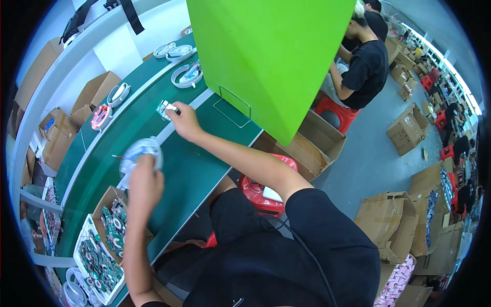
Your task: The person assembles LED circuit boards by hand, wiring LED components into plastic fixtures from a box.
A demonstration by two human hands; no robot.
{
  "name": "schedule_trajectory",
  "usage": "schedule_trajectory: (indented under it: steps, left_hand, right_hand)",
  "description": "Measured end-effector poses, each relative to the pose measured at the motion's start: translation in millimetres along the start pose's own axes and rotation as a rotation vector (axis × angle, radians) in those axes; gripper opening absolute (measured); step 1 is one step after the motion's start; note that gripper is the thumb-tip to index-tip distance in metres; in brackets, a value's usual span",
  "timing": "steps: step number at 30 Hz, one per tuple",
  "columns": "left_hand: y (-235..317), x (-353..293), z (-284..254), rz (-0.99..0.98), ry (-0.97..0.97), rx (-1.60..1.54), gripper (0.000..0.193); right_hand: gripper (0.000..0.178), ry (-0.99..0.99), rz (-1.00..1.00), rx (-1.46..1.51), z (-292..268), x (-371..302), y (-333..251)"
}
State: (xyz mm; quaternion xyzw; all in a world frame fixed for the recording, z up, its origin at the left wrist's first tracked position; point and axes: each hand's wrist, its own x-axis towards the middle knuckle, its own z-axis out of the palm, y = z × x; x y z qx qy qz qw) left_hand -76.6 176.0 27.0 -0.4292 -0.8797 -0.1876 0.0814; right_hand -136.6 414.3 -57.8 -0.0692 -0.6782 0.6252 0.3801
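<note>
My right hand (pixel 185 122) pinches a small green circuit board (pixel 163 109) above the green bench, near the pale strip that runs along it. To its left and nearer to me, my left hand (pixel 146 180) is closed on a white round housing (pixel 137 151). A clear or pale bluish part shows inside the housing, and a thin wire end sticks out at its left. Motion blurs this housing and the left fingertips. The two held things are apart from each other.
A green panel (pixel 266 56) stands beyond my right hand, with a wire frame (pixel 232 106) at its foot. Circuit boards fill a cardboard box (pixel 108 197) and a white tray (pixel 84 261). White ring-shaped housings (pixel 175 82) lie along the bench. A seated person (pixel 365 71) works behind the panel.
</note>
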Motion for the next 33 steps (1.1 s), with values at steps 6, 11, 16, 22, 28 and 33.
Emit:
schedule_trajectory:
  steps: [6,11,16,22,28,33]
  left_hand:
    - [71,-39,85,0.048,-0.057,-0.141,0.024]
    - [88,-95,35,-0.193,0.221,-0.425,0.042]
    - [88,-157,40,-0.397,0.239,-1.358,0.044]
    - [61,-237,52,-0.63,0.34,-1.423,0.024]
    - [36,-239,44,-0.814,0.412,-1.442,0.025]
    - [17,-222,43,-0.72,0.316,-1.169,0.035]
  right_hand:
    - [0.021,-0.236,0.065,0.069,-49,-66,-47]
    - [0.023,-0.461,0.186,0.048,-84,-129,-92]
    - [0.022,-0.818,0.158,-0.092,-89,-203,-135]
    - [0.025,-1.065,0.053,-0.163,-43,-199,-140]
    - [0.031,-1.041,-0.588,-0.451,39,-181,-113]
    - [0.036,-1.282,-0.548,-0.979,62,-182,-83]
